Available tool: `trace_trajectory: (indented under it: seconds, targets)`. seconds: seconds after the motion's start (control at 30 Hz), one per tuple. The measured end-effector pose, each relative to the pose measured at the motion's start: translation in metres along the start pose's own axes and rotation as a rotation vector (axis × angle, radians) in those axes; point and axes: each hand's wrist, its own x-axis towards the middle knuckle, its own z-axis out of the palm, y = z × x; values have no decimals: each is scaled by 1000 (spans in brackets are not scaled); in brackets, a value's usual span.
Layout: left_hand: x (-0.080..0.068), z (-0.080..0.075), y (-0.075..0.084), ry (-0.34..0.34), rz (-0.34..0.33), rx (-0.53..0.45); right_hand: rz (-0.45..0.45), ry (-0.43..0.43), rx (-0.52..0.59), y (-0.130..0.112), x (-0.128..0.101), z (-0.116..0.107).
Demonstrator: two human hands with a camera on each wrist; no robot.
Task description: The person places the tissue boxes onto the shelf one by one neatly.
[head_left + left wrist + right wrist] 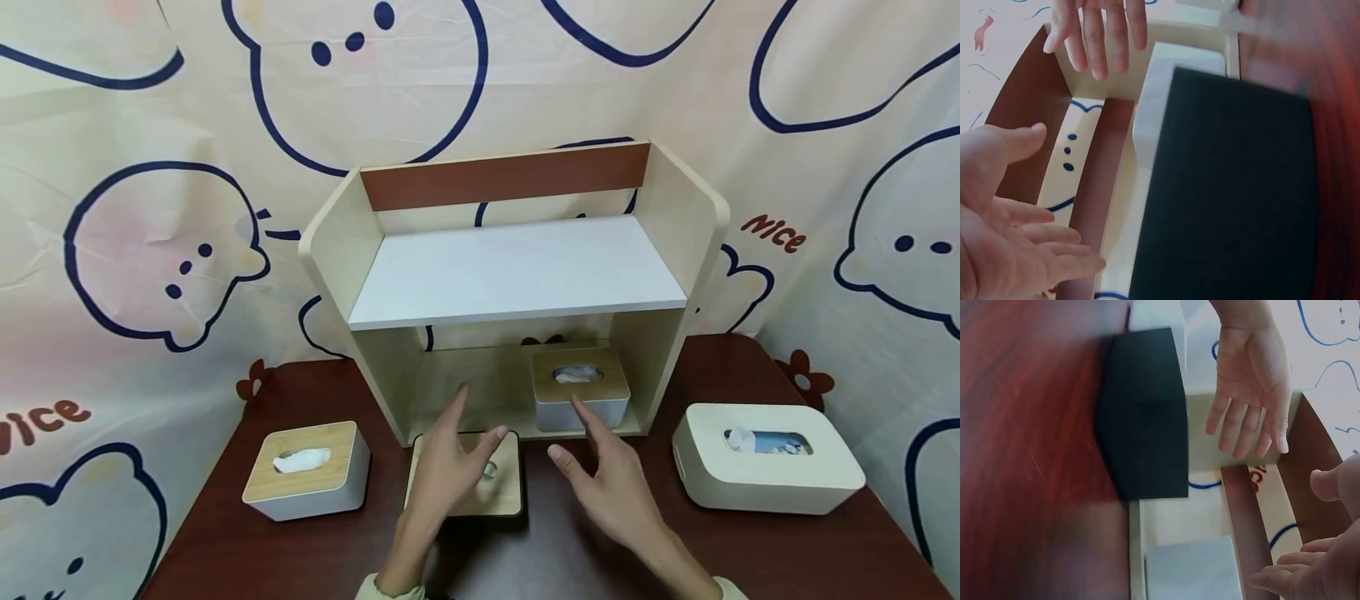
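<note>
Now both my hands open, empty: left hand (447, 467) over black wood-lidded tissue box (504, 493), right hand (609, 487) beside. Next, I judge: grip box sides firmly.

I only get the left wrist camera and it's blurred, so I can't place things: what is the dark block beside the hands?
Observer: In the head view it is a black tissue box with a wooden lid, on the table before the shelf.
Operator: Is either hand gripping it?
Observer: No. The left hand is spread open over its lid, the right hand open beside it.
Operator: Anything inside the shelf?
Observer: One white tissue box, in the lower compartment, right side.
</note>
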Motion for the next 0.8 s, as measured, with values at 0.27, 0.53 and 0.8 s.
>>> trace_trajectory:
  seconds: [0.27,0.53,0.8]
  targets:
    - [-16,-27,-19,-23,-27,65,31,-113,8,-1,-11,16]
    - [-29,-47,-32,-55,-69,91,115,-240,49,4,-17,29]
    - [-45,-52,-48,-78,-74,101,154,-294,84,7,-20,41]
